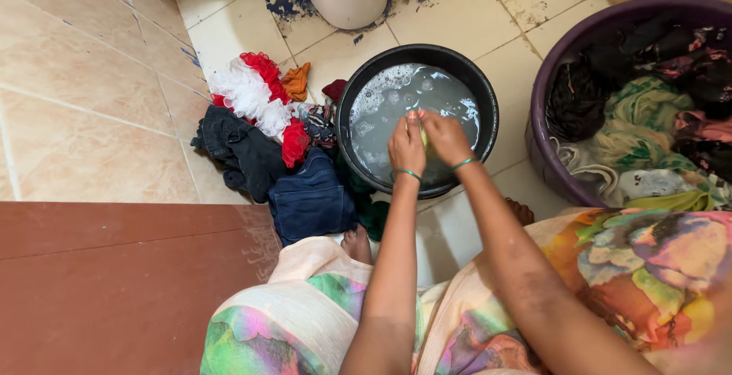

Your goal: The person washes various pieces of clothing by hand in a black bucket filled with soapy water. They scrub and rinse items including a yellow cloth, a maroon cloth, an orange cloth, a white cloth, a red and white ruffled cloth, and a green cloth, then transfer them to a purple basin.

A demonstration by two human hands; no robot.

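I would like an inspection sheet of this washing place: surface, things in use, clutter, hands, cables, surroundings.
Surface: beige tiled floor, paint-stained near the top; red-brown step at lower left.
Things in use: black bucket holding soapy grey water; a small yellowish cloth gripped above it.
Clutter: pile of clothes left of the bucket, dark, denim, red and white.
Hands: left hand and right hand both closed on the cloth, touching each other; green bangles on both wrists.
Cables: nothing seen.
Surroundings: purple tub full of mixed laundry at right; two pale vessels at the top edge.
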